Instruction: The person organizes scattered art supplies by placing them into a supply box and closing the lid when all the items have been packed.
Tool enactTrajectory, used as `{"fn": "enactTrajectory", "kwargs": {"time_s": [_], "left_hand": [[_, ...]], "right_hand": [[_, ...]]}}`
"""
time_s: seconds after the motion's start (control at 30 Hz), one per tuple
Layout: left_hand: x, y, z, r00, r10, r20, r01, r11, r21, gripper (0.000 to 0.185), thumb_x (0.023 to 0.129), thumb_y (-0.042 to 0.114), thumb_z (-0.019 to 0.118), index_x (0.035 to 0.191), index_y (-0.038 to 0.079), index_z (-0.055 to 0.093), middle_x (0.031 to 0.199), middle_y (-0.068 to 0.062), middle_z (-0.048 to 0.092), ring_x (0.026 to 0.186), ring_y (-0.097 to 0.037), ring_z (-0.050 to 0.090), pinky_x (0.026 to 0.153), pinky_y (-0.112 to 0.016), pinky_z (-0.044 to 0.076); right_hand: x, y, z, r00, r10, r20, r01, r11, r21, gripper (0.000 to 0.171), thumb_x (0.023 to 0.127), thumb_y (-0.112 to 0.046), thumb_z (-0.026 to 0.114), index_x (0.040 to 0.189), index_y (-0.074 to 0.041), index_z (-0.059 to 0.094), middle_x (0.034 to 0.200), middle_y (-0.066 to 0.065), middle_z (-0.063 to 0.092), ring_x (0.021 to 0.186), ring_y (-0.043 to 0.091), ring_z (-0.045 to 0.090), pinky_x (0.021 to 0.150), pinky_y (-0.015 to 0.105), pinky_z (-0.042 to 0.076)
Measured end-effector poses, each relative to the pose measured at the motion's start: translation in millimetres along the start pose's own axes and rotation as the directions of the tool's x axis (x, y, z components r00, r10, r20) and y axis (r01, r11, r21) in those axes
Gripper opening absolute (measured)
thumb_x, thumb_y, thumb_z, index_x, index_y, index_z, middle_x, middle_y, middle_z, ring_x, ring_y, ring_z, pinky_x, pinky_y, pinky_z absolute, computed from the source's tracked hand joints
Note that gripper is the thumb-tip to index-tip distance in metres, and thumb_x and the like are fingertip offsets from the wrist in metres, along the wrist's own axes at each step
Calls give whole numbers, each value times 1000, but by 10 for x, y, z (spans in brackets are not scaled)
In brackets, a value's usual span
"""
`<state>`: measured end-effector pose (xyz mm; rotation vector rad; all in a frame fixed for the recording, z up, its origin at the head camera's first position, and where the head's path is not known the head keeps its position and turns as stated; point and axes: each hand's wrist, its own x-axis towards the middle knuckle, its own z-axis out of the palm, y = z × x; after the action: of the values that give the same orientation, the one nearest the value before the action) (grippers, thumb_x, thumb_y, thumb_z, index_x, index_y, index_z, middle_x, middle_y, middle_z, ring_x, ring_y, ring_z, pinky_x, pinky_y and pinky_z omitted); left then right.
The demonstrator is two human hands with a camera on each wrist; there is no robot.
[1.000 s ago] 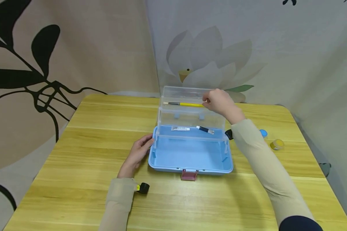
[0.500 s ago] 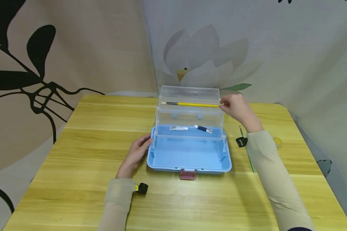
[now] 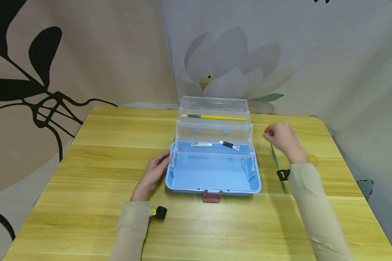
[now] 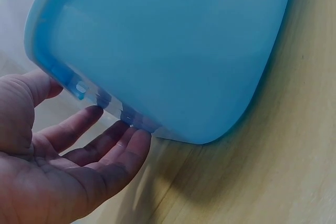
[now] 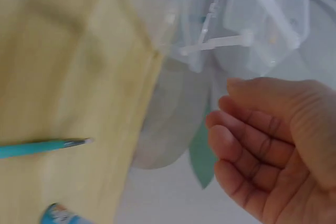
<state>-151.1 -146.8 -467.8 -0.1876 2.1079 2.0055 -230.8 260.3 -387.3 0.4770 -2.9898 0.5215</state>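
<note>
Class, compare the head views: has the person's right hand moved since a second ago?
Yes. The right hand has left the yellow brush in the clear upper tray and pulled back right, toward the person, above the green brush.

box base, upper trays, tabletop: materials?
Box base: looks like opaque light-blue moulded plastic, smooth with a soft sheen and rounded corners. Upper trays: clear plastic, probably rigid; the yellow brush and the wall show through them. Tabletop: yellow wood grain in plank-like bands, semi-matt; could be laminate or veneer rather than solid wood.
</note>
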Motion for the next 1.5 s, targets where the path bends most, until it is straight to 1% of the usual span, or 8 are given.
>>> {"fn": "enactTrajectory", "kwargs": {"time_s": [0.43, 0.57, 0.67, 0.9, 1.03, 1.27, 1.33, 1.5], "left_hand": [[0, -16, -2, 1000, 7, -3, -7, 1000, 4, 46, 98, 25, 50, 138, 2, 43, 136, -15, 46, 118, -27, 49, 95, -38, 45], [0, -13, -6, 1000, 5, -5, -5, 1000, 6, 47, 98, 26, 50, 138, 2, 43, 137, -15, 46, 118, -27, 48, 95, -39, 45], [-3, -8, -8, 1000, 7, -2, -7, 1000, 7, 47, 98, 25, 50, 138, 2, 43, 137, -15, 46, 118, -27, 49, 95, -37, 45], [-11, -10, 2, 1000, 8, -6, -8, 1000, 0, 45, 98, 24, 49, 138, 2, 43, 136, -15, 47, 118, -27, 49, 95, -38, 44], [-10, -15, -1, 1000, 13, -5, -13, 1000, 7, 46, 99, 25, 49, 138, 1, 43, 136, -17, 46, 118, -27, 48, 95, -38, 44], [-9, -8, -1, 1000, 0, -8, 0, 1000, 4, 47, 98, 25, 50, 138, 2, 43, 137, -16, 46, 119, -27, 47, 97, -40, 43], [-10, -7, 0, 1000, -1, -8, 1, 1000, 4, 47, 98, 26, 50, 138, 1, 42, 137, -16, 45, 119, -28, 47, 97, -40, 43], [-9, -4, 5, 1000, -1, -5, 1, 1000, 2, 47, 98, 26, 50, 138, 1, 43, 137, -16, 46, 118, -27, 48, 96, -39, 44]], "right_hand": [[-306, 285, 217, 988, 121, 92, -122, 993, 6, 16, 87, -7, 62, 85, 8, 68, 81, 20, 65, 71, 31, 60, 66, 47, 49], [-381, 336, 246, 972, 182, 146, -186, 983, 13, 16, 87, -8, 61, 76, 2, 66, 76, 15, 64, 65, 26, 56, 62, 43, 47], [-424, 368, 278, 961, 216, 175, -221, 975, 9, 20, 87, -10, 61, 69, -2, 62, 66, 8, 59, 58, 20, 47, 57, 36, 42], [-468, 411, 345, 955, 234, 183, -236, 972, -13, 26, 84, -8, 60, 59, -5, 55, 57, 3, 51, 52, 16, 41, 49, 31, 40], [-488, 417, 373, 949, 244, 200, -249, 969, -4, 25, 84, -8, 60, 60, -6, 54, 57, 1, 50, 51, 14, 40, 46, 27, 37], [-494, 411, 390, 940, 271, 207, -277, 961, 0, 40, 82, -6, 57, 51, -16, 34, 48, -6, 26, 47, 9, 23, 44, 23, 26], [-490, 411, 391, 936, 282, 209, -287, 958, -7, 41, 81, -6, 56, 50, -17, 32, 48, -7, 23, 47, 9, 21, 44, 23, 25], [-481, 418, 381, 929, 309, 203, -311, 950, -23, 31, 78, -8, 57, 51, -12, 42, 49, -4, 34, 48, 11, 30, 44, 25, 31]]}}
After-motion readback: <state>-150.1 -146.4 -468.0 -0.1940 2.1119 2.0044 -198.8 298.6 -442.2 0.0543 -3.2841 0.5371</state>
